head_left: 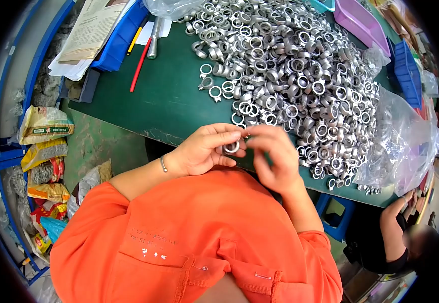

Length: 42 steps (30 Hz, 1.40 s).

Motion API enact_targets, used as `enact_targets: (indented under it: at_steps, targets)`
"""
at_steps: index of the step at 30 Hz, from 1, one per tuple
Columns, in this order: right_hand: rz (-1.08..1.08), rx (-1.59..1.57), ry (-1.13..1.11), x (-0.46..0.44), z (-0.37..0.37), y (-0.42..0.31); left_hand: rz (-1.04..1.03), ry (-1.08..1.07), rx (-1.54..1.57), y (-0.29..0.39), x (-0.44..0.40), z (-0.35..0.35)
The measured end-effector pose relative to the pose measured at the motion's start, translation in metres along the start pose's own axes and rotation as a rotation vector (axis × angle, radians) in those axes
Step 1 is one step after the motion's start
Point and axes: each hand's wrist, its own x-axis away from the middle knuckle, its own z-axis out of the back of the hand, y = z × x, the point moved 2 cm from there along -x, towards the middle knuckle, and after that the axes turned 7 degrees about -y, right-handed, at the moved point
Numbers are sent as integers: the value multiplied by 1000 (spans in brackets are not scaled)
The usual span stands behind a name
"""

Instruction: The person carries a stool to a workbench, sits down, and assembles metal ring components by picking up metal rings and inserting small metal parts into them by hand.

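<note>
Fingers (224,137) of the left hand (199,150) grasp one metal ring (231,152), held up off the counter (169,103), just over its near edge. The right hand (277,154) is blurred, thumb and forefinger close to the left fingertips; whether its grip is clenched or holding a small part, I cannot tell. So a single ring is in hand, and its own state, finished or half done, is too small to read

Beyond, a big heap (300,76) of similar rings spreads from the near right edge to the far side, with a few loose ones at its left border. No second pile sorted apart from it can be made out, so how many are done is unclear; judging by the heap alone, a great deal looks left. To the right of it lies a clear bag (393,136). Farther left are a red pencil (140,68) and a blue tray (111,55); at the far right, a pink tray (361,22)
</note>
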Motion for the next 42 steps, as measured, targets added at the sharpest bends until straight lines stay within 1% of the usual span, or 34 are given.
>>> enact_targets:
  at_steps: [1,3,5,9,11,12,13,15,16,17,19,20,21,23,24,25,27,29,31,32,33,35,37,38,40,42]
  targets:
    - [-45,132,47,0,4,7,0,58,-63,-1,1,2]
    - [-160,430,203,-9,5,24,-5,45,-100,0,0,5]
    - [-253,654,118,-18,6,32,-43,53,-160,1,-2,3]
    - [-219,640,118,-20,7,32,-96,105,-238,7,-1,-4]
    - [-220,235,140,-14,5,26,-183,125,-331,10,-1,-6]
    - [-164,123,117,-13,4,22,-199,122,-338,12,-1,-9]
    - [-63,130,88,-9,2,19,-201,124,-343,13,-2,-9]
    - [8,201,45,-3,-2,12,-222,45,-337,14,-4,-9]
    - [34,227,19,0,-3,11,-223,69,-421,14,-5,-9]
    - [32,229,22,2,-5,11,-221,66,-422,14,-5,-10]
    - [-30,148,77,4,-6,11,-354,94,-760,16,-3,-13]
    - [-72,97,62,7,-5,13,-459,106,-851,16,-1,-19]
    - [-74,98,64,10,-6,12,-457,103,-852,15,-2,-17]
    - [-378,-385,125,17,-9,14,-693,12,-1058,15,-1,-17]
    - [-362,-475,89,18,-8,15,-802,-2,-1169,16,-1,-18]
    - [-366,-474,89,20,-9,14,-799,-4,-1166,16,-1,-18]
    - [-369,-787,173,22,-13,14,-817,9,-1237,17,1,-21]
    - [-388,-767,155,24,-15,15,-820,0,-1250,17,2,-21]
    - [-372,-763,215,25,-17,16,-822,-9,-1262,16,3,-23]
    - [-371,-763,215,25,-18,17,-759,32,-1224,17,3,-23]
    - [-332,-709,220,25,-17,17,-696,74,-1186,17,3,-22]
    - [-294,-656,224,24,-18,18,-703,71,-1175,16,3,-19]
    - [-222,-498,205,23,-19,17,-708,70,-1163,14,3,-16]
    - [-223,-499,203,24,-20,19,-705,82,-1165,14,3,-16]
    - [-206,-337,201,27,-21,19,-700,95,-1165,13,3,-16]
    - [-181,-276,210,25,-22,19,-689,123,-1118,12,3,-15]
